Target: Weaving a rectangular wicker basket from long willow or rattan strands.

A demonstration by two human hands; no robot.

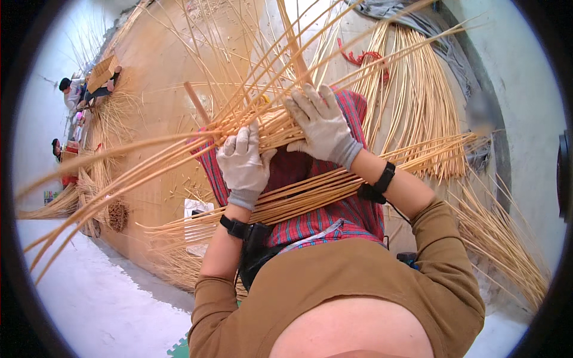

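A partly woven rattan piece (276,126) lies above my lap, with long loose canes fanning out from it to the left and away from me. My left hand (243,161), in a whitish work glove, curls its fingers over the near left edge of the weave. On the weave's right side rests my right hand (319,125), gloved too, with fingers stretched out over the canes and the thumb at the near edge. A bundle of rattan canes (316,196) crosses my lap under both forearms, over a red striped cloth (304,222).
Loose canes (418,101) lie spread on the right, with a red tie (364,58) near their far end. Two wooden poles, one short (196,101) and one long (292,45), stand beyond the weave. At far left, people (74,92) sit among more canes.
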